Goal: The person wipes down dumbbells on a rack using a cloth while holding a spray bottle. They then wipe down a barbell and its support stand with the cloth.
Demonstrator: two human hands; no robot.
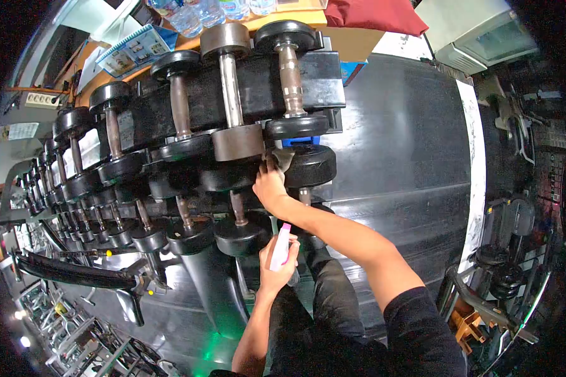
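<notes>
My left hand [278, 262] is wrapped round a spray bottle with a white and pink top [282, 246], low in front of the dumbbell rack. Its lower part is mostly hidden by my fingers. Farther up, my right hand [271, 188] grips a grey cloth [284, 158] against the end of a black dumbbell [310, 164] at the right end of the lower row. Some fingertips are hidden between the dumbbell heads. Just above that hand is a dumbbell with a brown-grey head [238, 143] on the upper row.
Two rows of dumbbells fill the black rack [324, 78] and run off to the left. Behind it, a wooden table carries water bottles [208, 11], a desk calendar [135, 51] and a red cloth [374, 16]. A padded bench [75, 270] stands left; weight equipment [506, 279] is at right.
</notes>
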